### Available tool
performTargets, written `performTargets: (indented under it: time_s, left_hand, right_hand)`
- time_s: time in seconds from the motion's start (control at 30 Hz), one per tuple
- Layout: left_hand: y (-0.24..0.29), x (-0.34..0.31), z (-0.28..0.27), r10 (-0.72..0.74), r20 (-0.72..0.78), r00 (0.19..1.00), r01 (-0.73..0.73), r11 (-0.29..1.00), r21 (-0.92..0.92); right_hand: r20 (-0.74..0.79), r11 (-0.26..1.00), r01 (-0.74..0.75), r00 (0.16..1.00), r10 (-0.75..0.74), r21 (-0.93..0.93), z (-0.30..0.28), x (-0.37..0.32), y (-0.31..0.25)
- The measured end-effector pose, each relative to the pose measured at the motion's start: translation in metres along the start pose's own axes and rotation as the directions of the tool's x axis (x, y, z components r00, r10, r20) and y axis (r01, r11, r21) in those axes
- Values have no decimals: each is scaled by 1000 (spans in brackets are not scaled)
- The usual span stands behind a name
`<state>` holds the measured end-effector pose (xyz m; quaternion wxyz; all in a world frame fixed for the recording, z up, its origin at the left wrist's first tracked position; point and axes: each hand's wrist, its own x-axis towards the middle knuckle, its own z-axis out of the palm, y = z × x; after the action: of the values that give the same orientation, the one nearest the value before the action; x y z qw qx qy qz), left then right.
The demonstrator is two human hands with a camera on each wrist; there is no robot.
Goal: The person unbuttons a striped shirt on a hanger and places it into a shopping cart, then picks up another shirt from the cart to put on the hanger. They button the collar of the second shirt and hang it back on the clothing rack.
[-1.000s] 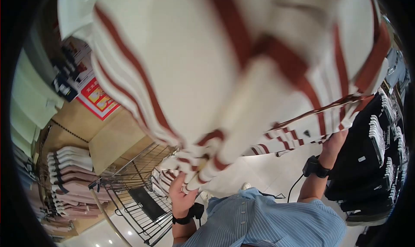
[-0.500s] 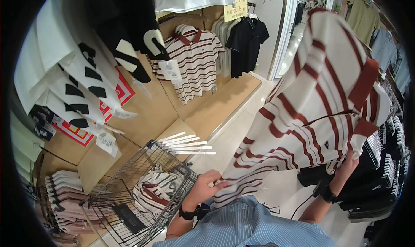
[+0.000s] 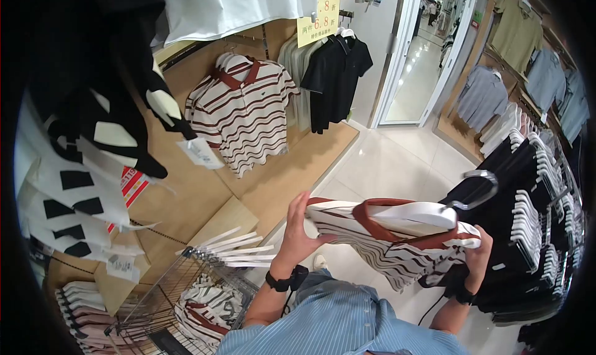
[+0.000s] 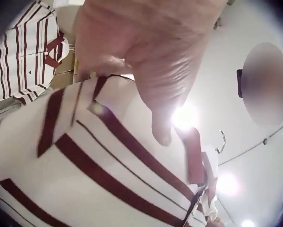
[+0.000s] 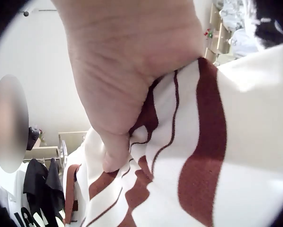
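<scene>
Left hand [image 3: 300,229] pinches the shirt's [image 3: 385,240] 9 o'clock edge between thumb and straight fingers. Right hand [image 3: 479,256] is clenched on bunched cloth at the 3 o'clock end, and the shirt lies level between them on its hanger [image 3: 416,213]. Cart [image 3: 186,280] rim sits near at the left hand's 8 o'clock, a black rack [image 3: 528,218] crowds the right hand at 3, and open floor [image 3: 385,162] spreads at 12.

both my forearms are raised ahead of my chest, elbows bent. left hand [image 3: 300,228]: fingers straight and upright, thumb out to the side, pinching the edge of the striped shirt [image 3: 397,246]. right hand [image 3: 479,254]: lower, fingers curled tight into the same cloth.
</scene>
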<state>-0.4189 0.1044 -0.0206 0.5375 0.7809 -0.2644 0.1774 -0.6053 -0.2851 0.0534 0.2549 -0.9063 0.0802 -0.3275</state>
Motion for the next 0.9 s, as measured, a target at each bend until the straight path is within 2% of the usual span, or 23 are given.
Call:
performTargets:
  time_s: [0.03,0.07,0.1,0.2,0.23,0.33,0.37,0.47,0.5,0.57,0.7,0.8,0.83,0.9]
  left_hand:
    - [-13,13,1,-65,30,997,66,997,-43]
    - [-25,29,4,-118,58,991,123,989,-84]
    - [-33,42,10,-216,-46,975,202,957,-210]
    - [-52,72,-8,-171,165,971,140,972,187]
    - [-50,84,-7,-123,168,978,89,976,198]
    - [-72,96,6,-250,94,964,238,963,125]
    - [-71,102,10,-289,-26,957,290,953,84]
    - [-79,118,4,-223,-12,975,211,902,376]
    - [-92,118,6,-219,-66,973,226,870,438]
    - [-101,130,4,-199,-207,958,270,868,417]
    - [-129,148,-3,-236,-376,896,388,827,406]
    - [-140,172,6,-260,-398,879,433,785,443]
    - [-141,181,10,-312,-385,868,470,765,441]
    - [-150,195,18,-294,-359,886,451,724,521]
  right_hand:
    - [47,1000,7,999,-8,12,11,21,-2]
    - [146,999,-47,988,47,-2,21,43,0]
    - [61,997,34,997,-38,74,40,62,-2]
    - [165,997,78,983,-79,10,77,116,12]
    - [238,998,62,969,-64,18,91,133,11]
    - [302,988,142,941,-155,64,146,176,14]
    - [332,984,166,926,-179,70,162,190,17]
    - [399,957,239,872,-285,162,210,233,17]
    - [392,943,262,861,-324,205,228,248,20]
    - [365,902,320,835,-413,288,264,286,32]
    - [336,854,256,838,-429,452,324,357,55]
    - [451,850,184,782,-431,493,365,400,69]
    - [523,864,190,728,-442,466,368,416,69]
    - [428,811,305,727,-536,499,385,438,66]
